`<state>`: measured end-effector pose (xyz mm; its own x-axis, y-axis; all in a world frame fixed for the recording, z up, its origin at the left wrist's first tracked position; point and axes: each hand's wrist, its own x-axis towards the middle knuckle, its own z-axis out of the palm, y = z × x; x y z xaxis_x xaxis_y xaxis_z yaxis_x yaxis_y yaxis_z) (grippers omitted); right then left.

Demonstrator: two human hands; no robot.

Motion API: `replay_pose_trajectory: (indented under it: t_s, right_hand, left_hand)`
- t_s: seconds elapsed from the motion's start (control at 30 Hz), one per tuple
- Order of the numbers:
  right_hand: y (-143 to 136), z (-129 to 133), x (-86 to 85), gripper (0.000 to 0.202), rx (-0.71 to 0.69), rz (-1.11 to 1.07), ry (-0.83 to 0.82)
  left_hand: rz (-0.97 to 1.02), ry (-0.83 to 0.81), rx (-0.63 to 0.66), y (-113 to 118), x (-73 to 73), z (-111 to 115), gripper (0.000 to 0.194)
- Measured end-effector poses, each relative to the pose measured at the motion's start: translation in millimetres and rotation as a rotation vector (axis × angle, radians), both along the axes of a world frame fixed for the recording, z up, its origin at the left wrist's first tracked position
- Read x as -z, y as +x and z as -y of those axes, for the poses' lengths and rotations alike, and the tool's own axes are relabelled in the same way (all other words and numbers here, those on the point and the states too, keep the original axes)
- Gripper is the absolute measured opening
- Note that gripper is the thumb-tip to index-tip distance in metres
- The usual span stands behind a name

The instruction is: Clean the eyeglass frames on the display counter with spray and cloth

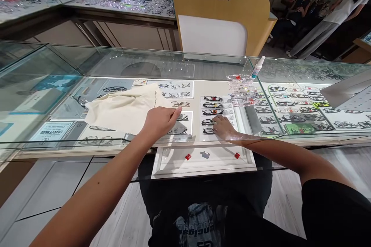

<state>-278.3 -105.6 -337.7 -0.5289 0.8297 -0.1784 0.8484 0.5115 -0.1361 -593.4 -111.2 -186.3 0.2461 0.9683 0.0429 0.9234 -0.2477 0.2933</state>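
Note:
My left hand [162, 120] is closed, thumb stretched to the right, at the right edge of a cream cloth [121, 110] on the glass counter. Its curled fingers are hidden from me. Under the glass, my right hand [224, 127] reaches in with fingers apart, at the right end of the lowest black-framed eyeglasses [208, 131] in a column of several pairs. The fingertips seem to touch them. Just above lies another black-framed pair [208, 122]. A pulled-out white drawer [174, 168] holds a red tag [188, 156], a grey tag [205, 155] and a second red tag [237, 155].
Clear-framed eyeglasses [242, 88] and a small white bottle [257, 67] stand toward the counter's back. More eyeglasses [298, 95] fill the case at right, near a grey-white box [350, 92]. A yellow cashier desk [214, 4] stands beyond; two people are at the far right.

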Motion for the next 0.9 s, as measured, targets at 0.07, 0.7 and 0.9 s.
replay_pose_trajectory:
  t_s: [0.07,0.7,0.9]
  right_hand:
    - [-2,0,0.5,0.025,0.017,-0.001,-0.005]
    - [-16,-13,-4.2,0.020,0.075,0.058,-0.080]
    - [-15,-12,-6.3,0.025,0.067,0.044,-0.066]
  left_hand:
    - [0.008,0.004,0.008,0,0.3,0,0.062]
    - [-0.027,-0.027,-0.022,1,-0.2,-1,0.060]
    - [-0.011,-0.016,-0.019,2,0.6,-1,0.061]
